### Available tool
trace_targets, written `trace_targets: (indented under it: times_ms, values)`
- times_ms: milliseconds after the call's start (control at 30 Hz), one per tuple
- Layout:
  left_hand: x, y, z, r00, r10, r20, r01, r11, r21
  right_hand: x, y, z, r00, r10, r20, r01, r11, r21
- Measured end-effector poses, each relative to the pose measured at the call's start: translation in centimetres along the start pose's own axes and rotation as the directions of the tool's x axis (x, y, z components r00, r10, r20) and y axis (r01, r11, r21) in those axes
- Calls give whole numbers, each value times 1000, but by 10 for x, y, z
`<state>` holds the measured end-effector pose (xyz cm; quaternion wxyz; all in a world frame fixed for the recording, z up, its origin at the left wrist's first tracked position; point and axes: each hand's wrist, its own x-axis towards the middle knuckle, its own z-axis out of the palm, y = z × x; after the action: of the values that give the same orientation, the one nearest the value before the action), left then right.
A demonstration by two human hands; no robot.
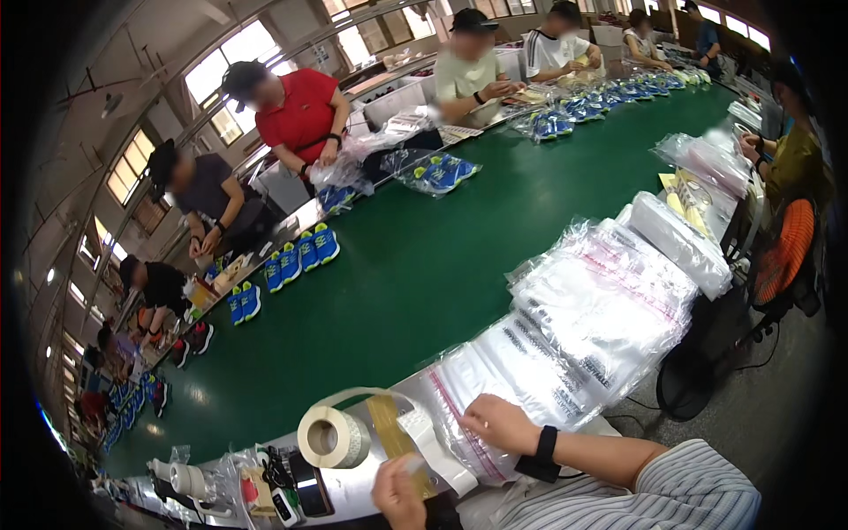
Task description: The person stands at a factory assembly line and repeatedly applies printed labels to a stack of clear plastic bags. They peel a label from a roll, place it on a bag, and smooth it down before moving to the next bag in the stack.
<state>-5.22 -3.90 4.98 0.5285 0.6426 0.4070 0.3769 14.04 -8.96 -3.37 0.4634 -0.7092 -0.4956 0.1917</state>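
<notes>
Our right hand (499,424) rests with flat fingers on the top plastic bag (468,415) at the counter (415,265) edge. Our left hand (397,495) pinches what appears to be a strip of tape (393,428) running from the single tape roll (333,436); the grip is partly hidden. Risk, in our judgement: the strip may fold onto itself or catch the wrong bag, since the film is slippery. We count one roll, one overlapping bag stack (601,309), and two blue shoes (316,247) nearest across
</notes>
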Motion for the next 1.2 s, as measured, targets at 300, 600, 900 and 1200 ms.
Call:
trace_targets:
  times_ms: [300,600,900,1200]
  values:
    - [-9,-76,40,704,30,710,-633,481,607,-21,24,3,976,-17,-216,-109,823,-557]
    - [-14,-83,43,709,53,703,-631,491,600,-20,19,0,970,-95,-226,-41,846,-531]
    - [-13,-80,40,709,44,704,-626,498,600,-17,42,-8,961,-98,-258,-60,838,-543]
    - [-8,-69,34,703,4,711,-638,446,628,-16,15,-1,987,-118,-111,40,840,-541]
